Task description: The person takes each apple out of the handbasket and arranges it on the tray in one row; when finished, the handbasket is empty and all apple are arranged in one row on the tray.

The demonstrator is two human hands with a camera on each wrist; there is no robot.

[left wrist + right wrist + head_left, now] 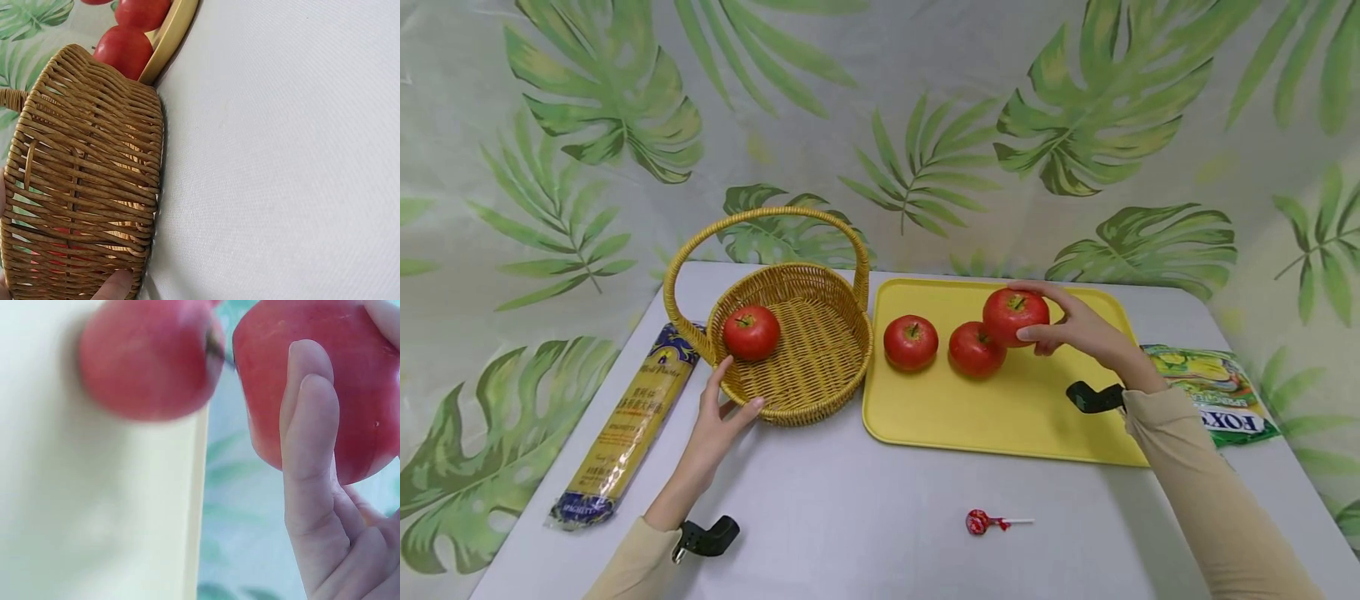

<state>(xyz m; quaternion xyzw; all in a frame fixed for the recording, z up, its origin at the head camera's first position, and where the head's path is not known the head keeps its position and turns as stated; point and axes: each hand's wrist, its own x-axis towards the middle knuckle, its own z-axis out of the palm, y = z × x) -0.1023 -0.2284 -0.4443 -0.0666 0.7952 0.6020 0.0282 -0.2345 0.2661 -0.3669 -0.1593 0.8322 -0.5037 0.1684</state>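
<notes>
My right hand (1078, 331) grips a red apple (1009, 315), thumb at the front and fingers round the far side, above the yellow tray (940, 421). In the head view the held apple overlaps a second apple (976, 357) on the tray; a third apple (910, 343) lies to its left. My left hand (717, 437) holds the front left rim of the wicker basket (816, 346). A fingertip (117, 286) presses on the basket's outer weave in the left wrist view. One apple (750, 333) sits inside the basket, at its left side.
A spaghetti packet (628, 421) lies left of the basket, whose tall handle (767, 213) arches overhead. Nearer me is a red-wrapped lollipop (977, 522). A green candy bag (1213, 392) lies right of the tray. Leaf-printed cloth (925, 167) hangs behind the white table.
</notes>
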